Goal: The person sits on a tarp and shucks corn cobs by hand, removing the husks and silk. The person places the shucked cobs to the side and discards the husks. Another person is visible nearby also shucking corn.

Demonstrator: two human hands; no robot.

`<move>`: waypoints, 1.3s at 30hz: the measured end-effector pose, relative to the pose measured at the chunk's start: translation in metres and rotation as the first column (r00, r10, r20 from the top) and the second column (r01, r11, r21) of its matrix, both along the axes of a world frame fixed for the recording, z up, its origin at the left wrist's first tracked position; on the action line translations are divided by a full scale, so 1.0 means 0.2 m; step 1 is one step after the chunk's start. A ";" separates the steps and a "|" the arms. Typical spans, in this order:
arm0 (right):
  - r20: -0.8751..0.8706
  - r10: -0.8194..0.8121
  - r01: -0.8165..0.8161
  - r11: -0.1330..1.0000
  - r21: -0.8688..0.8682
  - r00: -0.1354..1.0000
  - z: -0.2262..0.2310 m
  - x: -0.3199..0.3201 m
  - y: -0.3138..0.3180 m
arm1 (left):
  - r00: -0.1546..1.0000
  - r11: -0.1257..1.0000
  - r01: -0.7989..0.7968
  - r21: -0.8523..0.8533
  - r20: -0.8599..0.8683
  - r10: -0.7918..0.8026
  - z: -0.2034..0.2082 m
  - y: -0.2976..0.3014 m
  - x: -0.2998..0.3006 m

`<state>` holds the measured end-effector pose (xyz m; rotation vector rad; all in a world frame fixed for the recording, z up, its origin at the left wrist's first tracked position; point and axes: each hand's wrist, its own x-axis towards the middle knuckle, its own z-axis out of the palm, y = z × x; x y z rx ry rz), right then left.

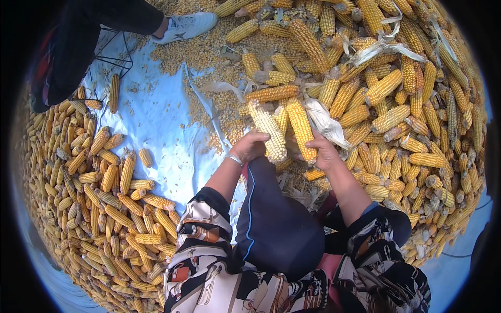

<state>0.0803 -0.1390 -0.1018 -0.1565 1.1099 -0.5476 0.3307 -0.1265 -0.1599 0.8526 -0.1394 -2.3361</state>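
My left hand (249, 146) is closed on the lower part of a pale, cream-yellow corn cob (266, 128), its thumb along the side. A deeper yellow corn cob (300, 125) is gripped near its lower end by my right hand (324, 151). Both cobs point away from me, side by side but apart, above my dark-trousered knee. Just beyond their far ends lies an orange-toned cob (272, 93) crosswise. A dry husk (324, 121) hangs beside the right-hand cob. The fingers beneath both cobs are mostly hidden.
A large heap of corn cobs (389, 120) rises on the right, some with dry husks. Another heap (112, 208) spreads on the left. Between them lie a blue sheet (156, 104) and scattered loose kernels (201, 86). At the upper left are another person's shoe (185, 27) and a thin-legged metal frame (116, 62).
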 end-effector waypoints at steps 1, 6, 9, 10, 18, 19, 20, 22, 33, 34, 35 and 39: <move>0.188 -0.175 0.181 0.983 -0.016 0.966 0.01 0.05 0.03 | 0.999 0.997 0.013 -0.081 -0.030 -0.016 0.01 0.01 -0.01; 0.103 -0.059 0.067 0.995 -0.068 0.993 0.18 0.16 0.08 | 0.998 0.972 0.063 -0.226 0.020 -0.060 0.19 0.05 -0.10; -0.117 0.005 -0.037 0.963 -0.268 0.993 0.37 0.14 0.07 | 0.989 0.960 0.106 -0.258 0.128 -0.075 0.40 0.01 -0.16; -0.052 -0.008 -0.007 0.958 -0.285 0.999 0.44 0.15 0.08 | 0.999 0.954 0.005 -0.298 0.033 0.005 0.48 0.01 -0.18; -0.035 -0.182 0.111 0.729 -0.676 0.983 1.04 0.17 0.15 | 0.994 0.950 -0.113 -0.290 -0.018 0.112 1.15 -0.14 -0.25; 0.017 -0.202 0.152 0.675 -0.722 0.979 1.13 0.18 0.17 | 0.990 0.933 -0.130 -0.334 -0.101 0.102 1.25 -0.13 -0.27; -0.043 -0.239 0.142 0.700 -0.700 0.970 1.23 0.18 0.20 | 0.992 0.937 -0.114 -0.331 -0.082 0.091 1.35 -0.11 -0.28; -0.142 -0.254 0.090 0.721 -0.688 0.957 1.38 0.21 0.24 | 0.987 0.910 -0.145 -0.389 -0.125 0.103 1.52 -0.06 -0.31; -0.098 0.031 -0.084 0.799 -0.595 0.995 1.50 0.67 0.46 | 0.878 0.878 -0.392 -0.275 -0.396 0.268 1.60 0.59 0.17; 0.004 0.135 -0.105 0.784 -0.611 0.991 1.51 0.76 0.49 | 0.849 0.862 -0.470 -0.190 -0.364 0.383 1.56 0.65 0.22; 0.009 0.224 -0.174 0.781 -0.600 0.974 1.52 0.87 0.53 | 0.798 0.814 -0.563 -0.140 -0.347 0.493 1.54 0.72 0.30; -0.076 0.620 -0.567 0.652 -0.504 0.781 1.55 1.44 0.71 | 0.552 0.555 -0.827 -0.093 -0.326 0.768 1.50 1.11 0.70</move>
